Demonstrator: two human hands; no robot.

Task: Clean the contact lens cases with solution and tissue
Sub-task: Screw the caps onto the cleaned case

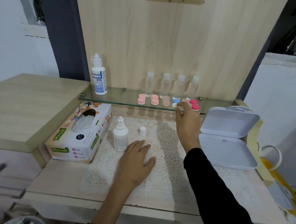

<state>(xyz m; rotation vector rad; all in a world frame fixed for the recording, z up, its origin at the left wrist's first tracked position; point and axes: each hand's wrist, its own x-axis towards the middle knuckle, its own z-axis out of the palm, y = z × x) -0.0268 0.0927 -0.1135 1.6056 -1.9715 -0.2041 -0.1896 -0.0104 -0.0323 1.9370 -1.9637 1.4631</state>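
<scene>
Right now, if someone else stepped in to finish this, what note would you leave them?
Left hand: open, flat on the mat.
Right hand: up at the shelf, fingers at the blue-white case; grip unclear.
Things: other cases sit in a row on the shelf. The small bottle and its cap stand on the mat. The tissue box is at the left.
Done: small bottle uncapped.
Left: seemingly everything else. No case is down on the mat, and no tissue is out.
</scene>
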